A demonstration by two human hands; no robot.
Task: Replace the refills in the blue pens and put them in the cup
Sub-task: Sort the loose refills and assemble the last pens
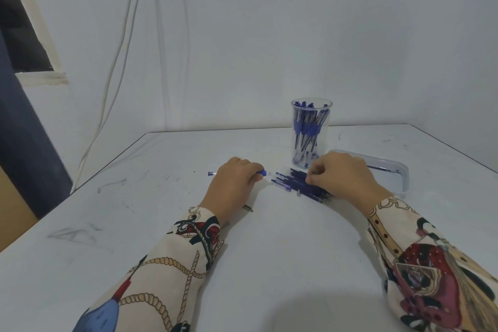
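Head view. No legible writing or brand marks appear on any item.

The left hand point(234, 180) rests on the table point(269, 264), fingers curled round a clear pen point(260, 173) with a blue grip; its blue end shows at the hand's far side. A metal pen tip point(248, 208) lies beside the left wrist.

The right hand point(341, 174) pinches at a pile of dark blue refills point(293, 182) lying just right of the pen. Whether a refill is actually held cannot be told.

The cup point(311, 133), clear plastic, stands behind the refills and holds many blue pens upright. A clear tray point(398, 172) lies right of the cup, behind the right hand.
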